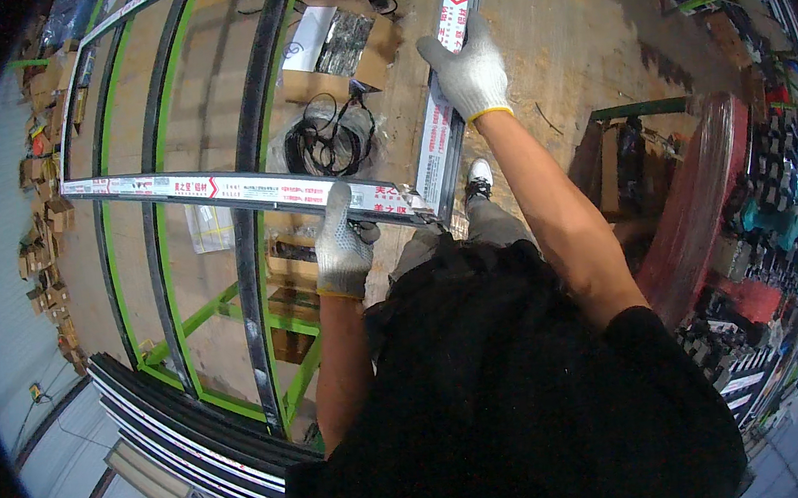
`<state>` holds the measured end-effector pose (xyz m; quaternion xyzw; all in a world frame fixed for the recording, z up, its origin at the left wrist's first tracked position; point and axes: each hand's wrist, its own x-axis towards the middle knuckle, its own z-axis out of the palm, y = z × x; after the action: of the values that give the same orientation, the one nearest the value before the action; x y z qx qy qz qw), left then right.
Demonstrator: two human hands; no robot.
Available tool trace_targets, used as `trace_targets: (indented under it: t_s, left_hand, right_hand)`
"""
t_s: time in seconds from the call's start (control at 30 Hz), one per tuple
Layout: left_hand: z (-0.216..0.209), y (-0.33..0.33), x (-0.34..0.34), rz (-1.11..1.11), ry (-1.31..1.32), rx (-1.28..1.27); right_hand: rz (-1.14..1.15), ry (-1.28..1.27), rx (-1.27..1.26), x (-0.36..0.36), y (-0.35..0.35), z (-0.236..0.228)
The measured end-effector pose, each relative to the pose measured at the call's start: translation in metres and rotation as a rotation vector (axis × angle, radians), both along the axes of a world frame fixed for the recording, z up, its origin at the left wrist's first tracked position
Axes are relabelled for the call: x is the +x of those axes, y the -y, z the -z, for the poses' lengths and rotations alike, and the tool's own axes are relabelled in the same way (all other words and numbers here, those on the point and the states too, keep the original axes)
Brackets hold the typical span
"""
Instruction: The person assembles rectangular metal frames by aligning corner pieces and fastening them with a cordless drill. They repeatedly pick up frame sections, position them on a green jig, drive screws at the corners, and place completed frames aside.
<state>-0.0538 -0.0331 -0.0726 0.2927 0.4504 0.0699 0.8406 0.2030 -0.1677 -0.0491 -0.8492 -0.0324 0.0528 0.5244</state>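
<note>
A large rectangular metal frame with printed protective film lies across the green rack, its near right corner close to my body. My left hand, in a white knitted glove, is closed round the near bar just left of that corner, thumb on top and fingers underneath. Farther off, my gloved right hand grips the right-hand bar from its outer side, the thumb over the upper face. Part of each hand's fingers is hidden by the bars.
Green-framed rack rails with black tops run under the frame. On the floor are an open carton and coiled black cable. Dark profiles are stacked at lower left. A red film-wrapped bundle stands right.
</note>
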Motion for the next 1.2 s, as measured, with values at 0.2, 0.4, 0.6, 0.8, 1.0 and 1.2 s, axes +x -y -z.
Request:
trace_targets:
  t_s: [0.2,0.4,0.6,0.8,1.0,1.2]
  left_hand:
    - [-0.001,0.001,0.001,0.030,-0.001,0.040]
    - [-0.005,0.005,0.003,0.014,-0.015,0.137]
    - [0.000,0.004,0.003,0.004,-0.046,0.066]
    - [0.004,0.010,0.001,0.062,-0.040,0.069]
    - [0.002,0.013,0.001,0.084,0.025,0.097]
    - [0.002,0.012,-0.001,0.100,-0.025,0.166]
  right_hand:
    - [0.014,0.030,-0.028,-0.002,-0.001,0.002]
    - [0.017,0.031,-0.040,0.001,-0.002,0.007]
    - [-0.121,-0.042,0.084,-0.055,0.022,-0.009]
    - [-0.295,-0.342,0.272,-0.135,0.046,-0.014]
    - [-0.301,-0.171,0.234,-0.135,0.046,-0.012]
    - [-0.263,-0.270,0.336,-0.141,0.044,-0.019]
